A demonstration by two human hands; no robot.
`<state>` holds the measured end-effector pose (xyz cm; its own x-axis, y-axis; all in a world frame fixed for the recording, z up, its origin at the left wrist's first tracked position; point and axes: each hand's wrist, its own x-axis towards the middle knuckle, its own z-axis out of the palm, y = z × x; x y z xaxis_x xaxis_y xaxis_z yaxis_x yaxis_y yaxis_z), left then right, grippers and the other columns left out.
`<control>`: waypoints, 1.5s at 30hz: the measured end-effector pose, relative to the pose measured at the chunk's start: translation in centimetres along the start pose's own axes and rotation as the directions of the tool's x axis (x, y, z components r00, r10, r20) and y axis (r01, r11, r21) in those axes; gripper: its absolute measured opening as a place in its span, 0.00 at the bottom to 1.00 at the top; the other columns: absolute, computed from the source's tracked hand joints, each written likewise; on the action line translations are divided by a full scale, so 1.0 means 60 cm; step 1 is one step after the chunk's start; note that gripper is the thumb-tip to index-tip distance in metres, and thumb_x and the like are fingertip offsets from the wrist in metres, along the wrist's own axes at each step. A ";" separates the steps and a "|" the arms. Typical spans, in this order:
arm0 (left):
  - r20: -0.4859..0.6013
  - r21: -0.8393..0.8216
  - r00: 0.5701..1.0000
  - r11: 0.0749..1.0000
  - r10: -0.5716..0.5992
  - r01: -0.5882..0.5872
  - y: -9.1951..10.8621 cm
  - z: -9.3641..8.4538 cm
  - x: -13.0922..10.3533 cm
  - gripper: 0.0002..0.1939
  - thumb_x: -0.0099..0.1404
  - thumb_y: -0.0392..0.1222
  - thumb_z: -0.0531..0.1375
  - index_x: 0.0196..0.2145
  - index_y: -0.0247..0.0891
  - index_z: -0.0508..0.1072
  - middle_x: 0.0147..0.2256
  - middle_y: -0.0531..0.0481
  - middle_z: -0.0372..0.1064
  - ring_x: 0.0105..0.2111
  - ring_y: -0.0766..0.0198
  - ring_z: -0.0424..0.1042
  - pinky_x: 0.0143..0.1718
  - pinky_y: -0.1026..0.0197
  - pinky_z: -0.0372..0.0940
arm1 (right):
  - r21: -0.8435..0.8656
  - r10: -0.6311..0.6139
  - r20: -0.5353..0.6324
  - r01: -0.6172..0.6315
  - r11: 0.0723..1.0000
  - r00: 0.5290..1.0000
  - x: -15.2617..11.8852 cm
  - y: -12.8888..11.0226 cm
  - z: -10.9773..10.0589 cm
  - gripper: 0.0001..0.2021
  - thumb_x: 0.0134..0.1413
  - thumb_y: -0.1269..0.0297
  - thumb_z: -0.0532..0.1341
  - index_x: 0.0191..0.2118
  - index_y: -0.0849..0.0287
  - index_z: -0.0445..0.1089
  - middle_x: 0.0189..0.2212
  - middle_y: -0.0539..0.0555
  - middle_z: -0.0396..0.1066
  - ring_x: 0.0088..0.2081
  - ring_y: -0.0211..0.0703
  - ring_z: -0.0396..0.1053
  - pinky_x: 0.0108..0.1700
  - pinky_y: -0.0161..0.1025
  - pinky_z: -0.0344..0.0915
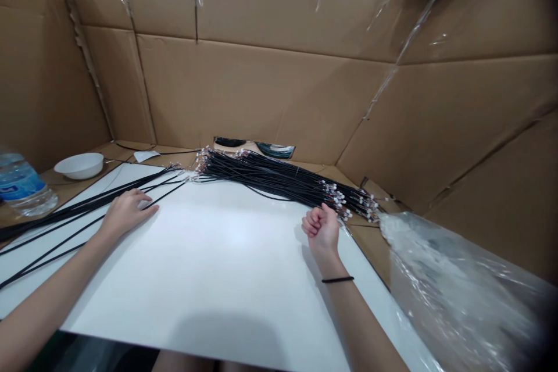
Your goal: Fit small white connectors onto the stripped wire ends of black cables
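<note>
My left hand (127, 212) lies low over the white board, its fingers stretched out and its thumb apart. It touches or hovers just above a few loose black cables (93, 222), which fan out to the left; one cable end passes between its thumb and fingers. My right hand (321, 231) is curled into a loose fist at the right, and nothing shows sticking out of it. Close behind it are the white connectors (335, 197) on the near right end of a thick bundle of black cables (270, 177).
The white board (218, 279) covers the table. At the left stand a water bottle (24, 186) and a white bowl (79, 166). A clear plastic bag (453, 290) lies along the right edge. Cardboard walls (261, 81) enclose the back and sides, with a slot low in the back.
</note>
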<state>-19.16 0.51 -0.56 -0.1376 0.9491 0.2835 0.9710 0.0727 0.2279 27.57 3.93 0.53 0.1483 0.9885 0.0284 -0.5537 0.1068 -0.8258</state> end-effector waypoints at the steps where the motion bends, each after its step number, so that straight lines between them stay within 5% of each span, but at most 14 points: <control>1: 0.009 -0.011 1.000 1.000 0.017 -0.017 0.002 0.001 0.000 0.21 0.60 0.57 0.54 0.37 0.38 0.77 0.46 0.43 0.71 0.45 0.51 0.71 0.47 0.57 0.63 | -0.005 0.007 0.005 -0.007 1.000 1.000 -0.001 0.001 0.000 0.20 0.51 0.56 0.57 0.15 0.58 0.51 0.12 0.42 0.44 0.11 0.28 0.41 0.13 0.30 0.35; 9: -0.001 -0.016 0.999 0.999 -0.036 0.036 -0.003 0.009 0.000 0.16 0.64 0.47 0.50 0.33 0.37 0.74 0.42 0.42 0.73 0.38 0.54 0.73 0.37 0.59 0.65 | -0.017 0.041 0.018 -0.041 0.999 0.999 -0.002 0.004 0.003 0.20 0.50 0.56 0.57 0.15 0.58 0.52 0.11 0.42 0.44 0.11 0.27 0.40 0.14 0.30 0.34; 18: -0.067 0.113 0.982 0.977 -0.176 0.183 0.009 -0.019 -0.014 0.16 0.69 0.44 0.44 0.39 0.38 0.70 0.39 0.37 0.74 0.33 0.50 0.73 0.28 0.57 0.57 | -0.018 0.052 0.033 -0.051 0.999 0.998 -0.004 0.007 0.006 0.20 0.50 0.56 0.57 0.15 0.58 0.52 0.12 0.42 0.43 0.12 0.27 0.40 0.14 0.30 0.35; 37: -0.003 0.259 0.979 0.945 -0.204 0.198 0.003 -0.024 -0.007 0.18 0.69 0.43 0.42 0.37 0.37 0.70 0.38 0.36 0.75 0.34 0.47 0.74 0.27 0.57 0.57 | -0.045 0.093 0.053 -0.091 0.995 0.994 -0.007 0.012 0.012 0.20 0.49 0.56 0.57 0.15 0.58 0.53 0.12 0.42 0.44 0.12 0.27 0.40 0.14 0.29 0.35; 45: -0.062 0.290 0.985 0.942 -0.159 0.171 0.015 -0.029 -0.013 0.25 0.71 0.49 0.39 0.32 0.37 0.71 0.30 0.39 0.74 0.28 0.51 0.71 0.24 0.60 0.49 | -0.056 0.116 0.068 -0.112 0.992 0.991 -0.008 0.015 0.014 0.20 0.50 0.55 0.58 0.15 0.58 0.52 0.12 0.42 0.43 0.12 0.27 0.40 0.14 0.29 0.35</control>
<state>-18.52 -0.72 1.04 -0.3026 0.9043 0.3010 0.9476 0.3195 -0.0073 26.34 3.67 0.27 0.0271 0.9992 -0.0294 -0.5197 -0.0111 -0.8543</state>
